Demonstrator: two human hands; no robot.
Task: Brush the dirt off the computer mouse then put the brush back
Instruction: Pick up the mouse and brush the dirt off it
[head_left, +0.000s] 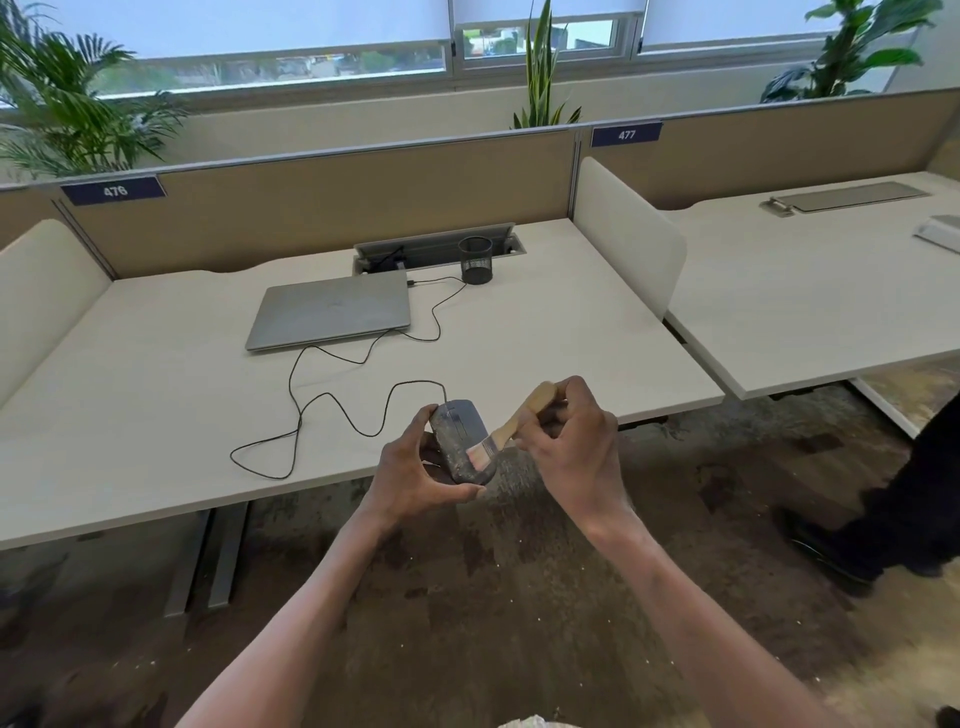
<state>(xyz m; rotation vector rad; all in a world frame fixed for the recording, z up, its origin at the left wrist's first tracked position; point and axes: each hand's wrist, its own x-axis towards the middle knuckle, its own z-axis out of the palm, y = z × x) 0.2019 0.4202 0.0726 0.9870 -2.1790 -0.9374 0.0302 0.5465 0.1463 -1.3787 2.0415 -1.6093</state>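
Your left hand (415, 470) grips the dusty grey wired computer mouse (460, 441) just off the white desk's (156, 415) near edge; your right hand (569, 441) pinches the wooden-handled flat brush (511, 421), bristles on the mouse; beyond, a closed silver laptop (332, 314)

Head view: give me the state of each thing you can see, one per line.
Mouse: dusty, held off the desk by the left hand.
Brush: gripped by the right hand, bristles on the mouse.
Cable: loose, looping across the desk.
Laptop: closed, flat.
Pen cup: upright, looks empty.
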